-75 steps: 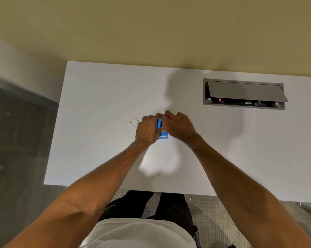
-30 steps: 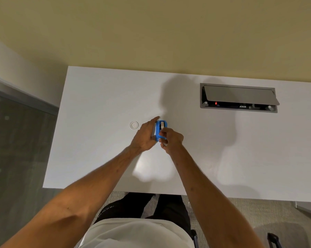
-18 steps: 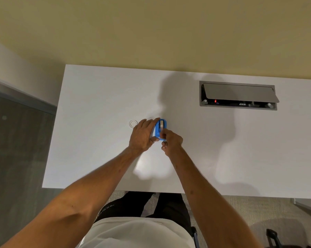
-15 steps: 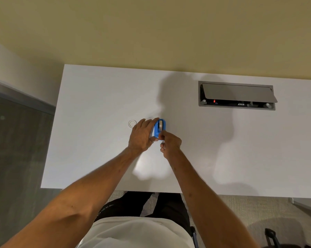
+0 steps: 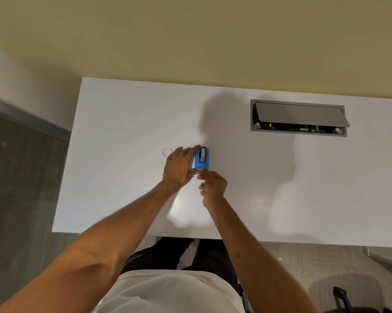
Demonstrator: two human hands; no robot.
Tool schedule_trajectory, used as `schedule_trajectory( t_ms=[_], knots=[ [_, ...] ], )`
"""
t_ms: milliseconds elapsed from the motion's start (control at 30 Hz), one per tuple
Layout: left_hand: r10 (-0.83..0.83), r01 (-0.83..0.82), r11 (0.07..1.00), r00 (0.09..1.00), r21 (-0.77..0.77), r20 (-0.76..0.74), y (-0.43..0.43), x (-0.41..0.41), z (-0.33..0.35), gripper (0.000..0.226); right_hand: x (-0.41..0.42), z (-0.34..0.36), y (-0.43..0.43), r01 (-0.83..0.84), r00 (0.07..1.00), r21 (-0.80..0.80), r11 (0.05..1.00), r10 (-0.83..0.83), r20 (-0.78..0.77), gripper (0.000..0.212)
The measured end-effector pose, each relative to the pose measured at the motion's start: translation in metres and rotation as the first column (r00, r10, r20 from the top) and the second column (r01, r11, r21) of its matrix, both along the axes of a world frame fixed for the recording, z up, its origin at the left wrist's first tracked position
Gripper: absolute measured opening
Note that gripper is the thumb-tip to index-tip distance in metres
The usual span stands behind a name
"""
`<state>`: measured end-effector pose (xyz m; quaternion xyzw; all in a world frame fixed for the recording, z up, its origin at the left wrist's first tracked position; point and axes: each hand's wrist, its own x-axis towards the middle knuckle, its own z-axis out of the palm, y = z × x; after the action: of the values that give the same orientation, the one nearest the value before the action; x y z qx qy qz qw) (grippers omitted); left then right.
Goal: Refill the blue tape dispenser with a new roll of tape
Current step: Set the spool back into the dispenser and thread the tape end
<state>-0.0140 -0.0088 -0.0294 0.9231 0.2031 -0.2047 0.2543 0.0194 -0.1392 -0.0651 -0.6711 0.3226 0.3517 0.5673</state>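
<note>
The blue tape dispenser [image 5: 201,158] stands on the white desk [image 5: 258,188] with a roll of tape seated in its top slot. My left hand [image 5: 179,167] is clasped against the dispenser's left side, fingers stretched along it and thumb at its near end. My right hand [image 5: 212,182] sits just in front of the dispenser's near end, thumb and forefinger pinched together at the cutter; the tape end between them is too small to see. A small clear ring [image 5: 167,152], like an empty tape core, lies flat on the desk left of my left hand.
A grey cable box [image 5: 298,118] with its lid raised is set into the desk at the back right. The desk's left edge drops to a grey floor, and its near edge is at my legs. A dark object [image 5: 344,299] stands on the carpet at the lower right.
My right hand has drawn back from the top of the dispenser to its near end and is now pinched there. My left hand has stayed on the dispenser's left side.
</note>
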Motion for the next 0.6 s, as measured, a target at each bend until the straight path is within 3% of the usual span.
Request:
schedule_trajectory(
  t_ms=[167,433,600],
  knots=[
    [-0.007,0.007,1.000,1.000,0.009,-0.019,-0.0012,0.0001,-0.0004,0.117,-0.0044,-0.0015,-0.0036,-0.012,1.000,0.011,1.000,0.012,0.005,0.015],
    [0.005,-0.004,0.999,0.999,0.034,-0.032,-0.0041,-0.0023,0.0049,0.129,-0.0090,-0.0070,-0.0094,-0.033,0.999,0.029,0.999,0.033,-0.007,0.018],
    [0.007,-0.006,0.999,1.000,0.043,-0.014,-0.0041,-0.0028,0.0010,0.093,-0.0084,-0.0082,-0.0093,-0.061,0.998,0.027,0.998,0.061,-0.001,0.011]
  ],
)
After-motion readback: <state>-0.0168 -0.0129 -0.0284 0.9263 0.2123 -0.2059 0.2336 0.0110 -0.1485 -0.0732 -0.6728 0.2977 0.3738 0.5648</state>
